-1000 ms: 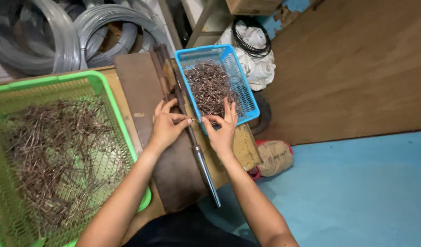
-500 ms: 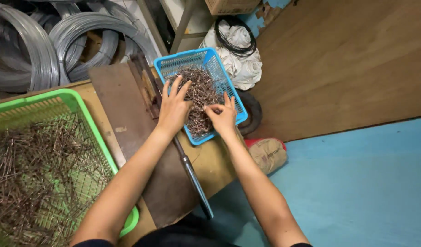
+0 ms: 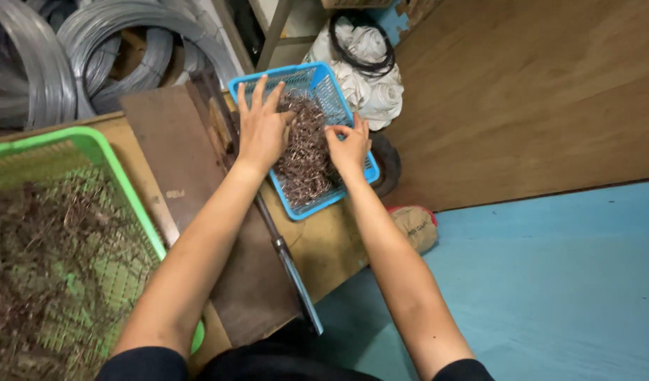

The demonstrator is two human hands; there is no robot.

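In the upper middle of the frame, the small blue plastic mesh basket [image 3: 358, 171] holds a heap of short rusty wire pieces [image 3: 305, 152]. Our left hand [image 3: 261, 128] lies spread wide on it; our right hand [image 3: 348, 145] pinches some. We should gather from both sides, lifting gently so nothing spills.

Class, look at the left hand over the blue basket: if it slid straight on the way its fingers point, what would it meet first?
Probably the far rim of the blue basket. The left hand points up and away over the pile of wire pieces; depth is unclear, so it might pass over the rim.
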